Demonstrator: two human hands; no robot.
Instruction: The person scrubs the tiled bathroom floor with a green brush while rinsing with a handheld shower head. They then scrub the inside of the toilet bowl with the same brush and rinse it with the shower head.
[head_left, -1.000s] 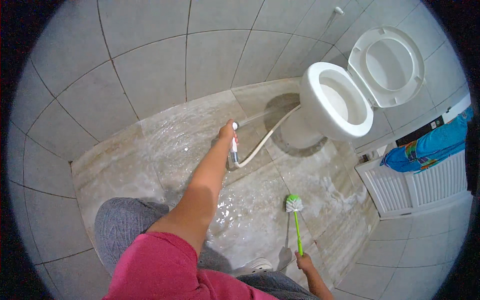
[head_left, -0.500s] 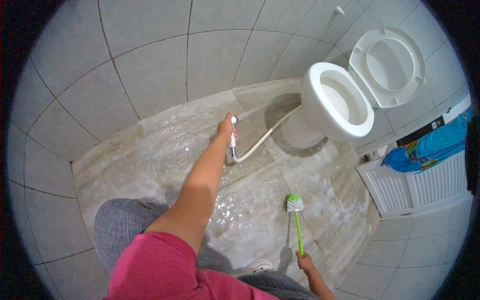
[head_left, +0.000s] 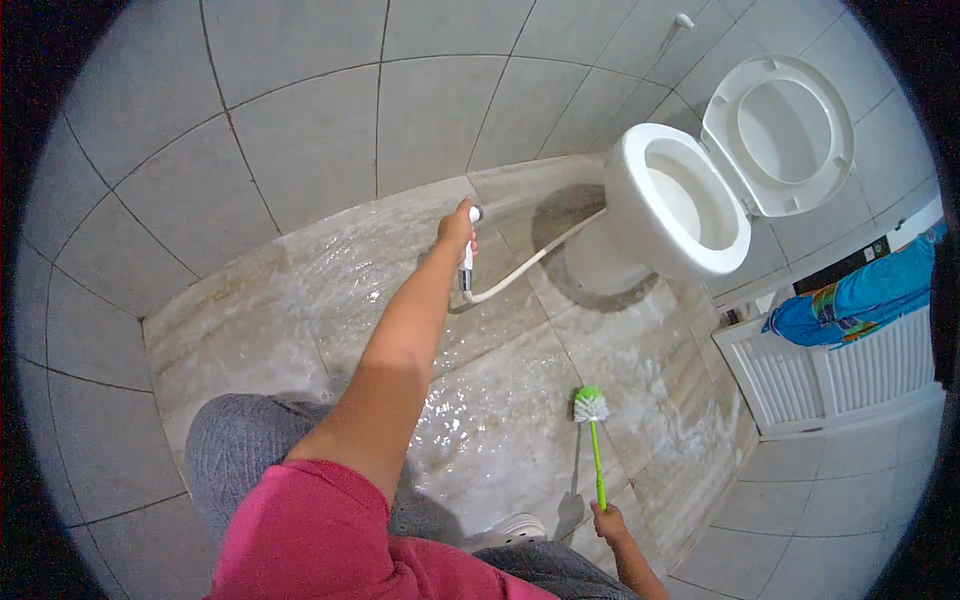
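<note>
My left hand point(head_left: 455, 228) stretches forward over the wet floor, closed around the handle of a white and chrome handheld bidet sprayer point(head_left: 466, 278). The sprayer's head points right, toward the toilet base and the wall. From its lower end a cream hose point(head_left: 535, 259) curves over to the toilet point(head_left: 625, 190). Near the lower right, my right hand point(head_left: 608, 522) grips the thin green handle of a toilet brush point(head_left: 598, 462). Its round green and white bristle head lies at or just above the foamy floor; contact is hard to tell.
Foam and water cover much of the beige tile floor point(head_left: 500, 400). The toilet lid point(head_left: 785, 135) is raised. At the right stand white louvred doors point(head_left: 800, 375) under a hanging blue cloth point(head_left: 860, 290). Grey tiled walls point(head_left: 300, 140) enclose the space. My white shoe point(head_left: 518, 528) shows below.
My left hand has moved slightly farther forward, toward the wall, carrying the sprayer and pulling the hose along. The right hand and the brush stay in nearly the same place.
</note>
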